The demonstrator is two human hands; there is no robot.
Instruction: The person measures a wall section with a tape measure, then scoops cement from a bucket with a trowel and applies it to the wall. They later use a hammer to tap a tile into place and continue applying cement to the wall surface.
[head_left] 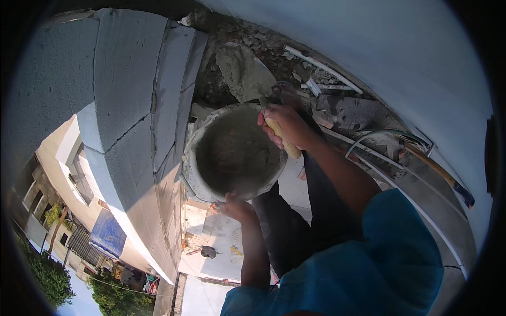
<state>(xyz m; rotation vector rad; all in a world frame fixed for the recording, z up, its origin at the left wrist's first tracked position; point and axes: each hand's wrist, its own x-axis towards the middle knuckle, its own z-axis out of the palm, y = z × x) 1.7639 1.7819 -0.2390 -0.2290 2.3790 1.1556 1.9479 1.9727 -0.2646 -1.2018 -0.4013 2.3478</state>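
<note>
My right hand (282, 122) is closed around the pale wooden handle (291, 148) of a trowel. Its blade (245, 73), heaped with wet grey mortar, points up past the top right of a round bucket. The bucket (191, 154) has a crusted pale rim and holds grey mortar (234, 145) low inside. My left hand (235, 207) grips the bucket at its near lower edge, fingers curled at the rim.
A block wall (126, 79) runs along the left; beyond it are buildings and trees below. A pale wall (406, 63) curves along the right, with rubble (348, 110), white pipes (329, 71) and a wooden-handled tool (432, 166) beside it. My legs (282, 221) stand just behind the bucket.
</note>
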